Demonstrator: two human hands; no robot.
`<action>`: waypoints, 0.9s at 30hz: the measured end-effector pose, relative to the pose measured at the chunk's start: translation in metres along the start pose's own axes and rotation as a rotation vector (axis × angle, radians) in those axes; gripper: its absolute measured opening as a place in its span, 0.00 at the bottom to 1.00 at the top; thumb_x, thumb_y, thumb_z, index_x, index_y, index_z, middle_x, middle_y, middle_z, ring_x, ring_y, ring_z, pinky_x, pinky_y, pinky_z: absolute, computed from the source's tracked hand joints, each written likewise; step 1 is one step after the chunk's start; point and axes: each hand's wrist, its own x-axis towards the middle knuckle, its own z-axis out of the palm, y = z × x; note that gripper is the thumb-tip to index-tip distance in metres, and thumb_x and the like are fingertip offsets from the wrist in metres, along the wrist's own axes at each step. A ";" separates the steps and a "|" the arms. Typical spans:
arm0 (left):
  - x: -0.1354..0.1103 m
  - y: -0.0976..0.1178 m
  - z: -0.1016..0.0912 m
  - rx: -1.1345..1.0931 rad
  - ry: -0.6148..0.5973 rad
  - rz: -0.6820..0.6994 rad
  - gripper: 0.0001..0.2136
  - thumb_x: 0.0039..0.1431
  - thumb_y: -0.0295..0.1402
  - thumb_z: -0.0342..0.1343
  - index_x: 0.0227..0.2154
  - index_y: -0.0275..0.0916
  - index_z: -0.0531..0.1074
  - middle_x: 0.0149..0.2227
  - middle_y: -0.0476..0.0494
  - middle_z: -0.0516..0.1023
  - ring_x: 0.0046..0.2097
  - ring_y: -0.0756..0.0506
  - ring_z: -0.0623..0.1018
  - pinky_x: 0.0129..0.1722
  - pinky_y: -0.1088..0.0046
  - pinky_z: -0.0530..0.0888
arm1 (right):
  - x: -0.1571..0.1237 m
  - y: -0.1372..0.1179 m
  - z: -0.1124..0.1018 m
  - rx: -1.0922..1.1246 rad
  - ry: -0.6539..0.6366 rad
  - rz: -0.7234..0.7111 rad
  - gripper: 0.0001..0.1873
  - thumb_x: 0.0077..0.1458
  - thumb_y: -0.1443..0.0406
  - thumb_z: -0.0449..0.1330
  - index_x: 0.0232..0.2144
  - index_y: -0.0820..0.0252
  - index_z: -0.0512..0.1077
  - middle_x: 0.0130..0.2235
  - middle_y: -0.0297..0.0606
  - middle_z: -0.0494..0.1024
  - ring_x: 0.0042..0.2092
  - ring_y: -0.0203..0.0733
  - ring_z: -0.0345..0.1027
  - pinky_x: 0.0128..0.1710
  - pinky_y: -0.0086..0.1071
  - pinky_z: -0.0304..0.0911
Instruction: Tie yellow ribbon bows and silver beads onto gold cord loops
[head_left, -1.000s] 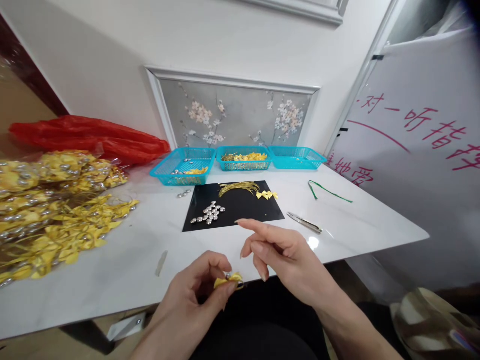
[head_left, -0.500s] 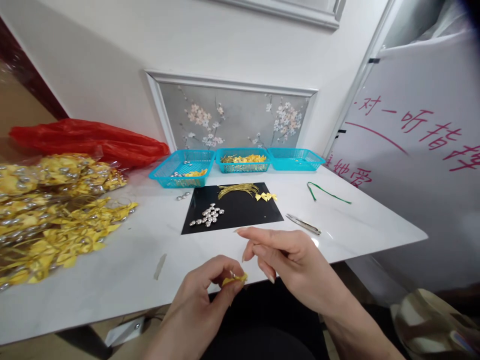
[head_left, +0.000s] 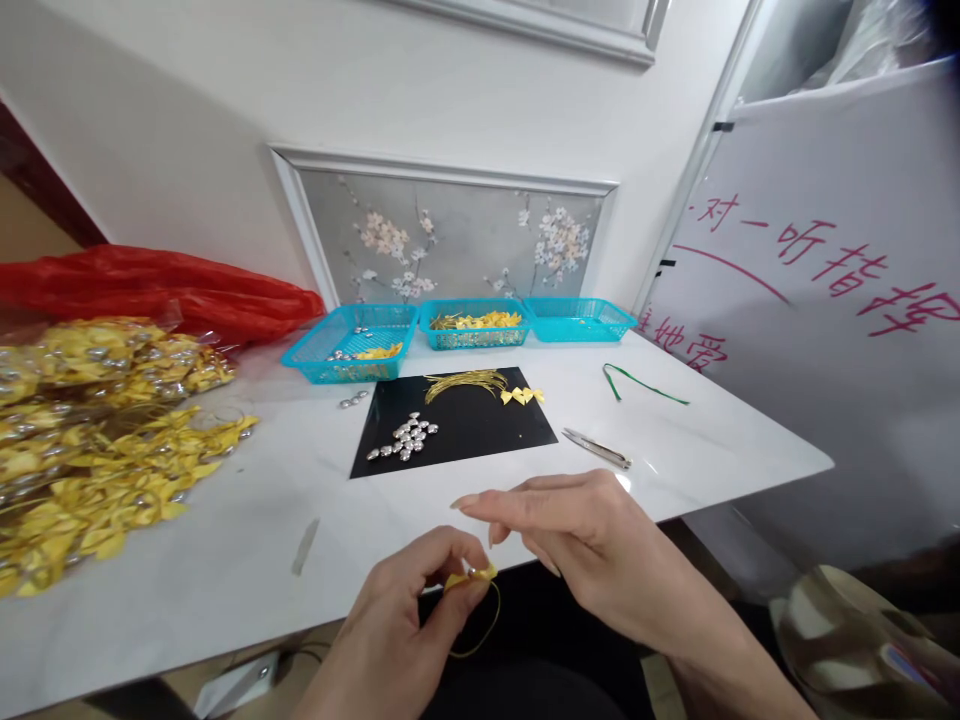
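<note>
My left hand (head_left: 409, 610) pinches a small yellow bow (head_left: 480, 575) between thumb and index finger, at the table's front edge. A bit of silver bead shows at the bow, and a thin gold cord (head_left: 495, 625) loops down below it. Just above and to the right is my right hand (head_left: 577, 530), its fingers stretched out leftward and nothing seen in them. Beyond the hands lies a black mat (head_left: 472, 430) with a cluster of silver beads (head_left: 409, 437), a bundle of gold cords (head_left: 465, 382) and several yellow bows (head_left: 523, 396).
Three blue baskets (head_left: 577, 332) stand along the wall. Small scissors-like snips (head_left: 598, 449) and a green cord (head_left: 645, 386) lie on the right. On the left are a heap of yellow bow-and-bead strands (head_left: 120, 480) and a red plastic bag (head_left: 165, 290).
My right hand has lowered and its fingers have straightened out over my left hand. A loop of gold cord now shows below the bow. The view has shifted slightly.
</note>
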 end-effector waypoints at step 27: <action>-0.022 0.006 -0.019 -0.168 0.194 -0.208 0.09 0.50 0.44 0.64 0.25 0.44 0.78 0.24 0.53 0.75 0.28 0.48 0.71 0.28 0.77 0.68 | 0.023 0.015 -0.018 0.292 0.312 0.006 0.20 0.66 0.68 0.55 0.58 0.48 0.74 0.32 0.31 0.82 0.26 0.30 0.72 0.30 0.27 0.73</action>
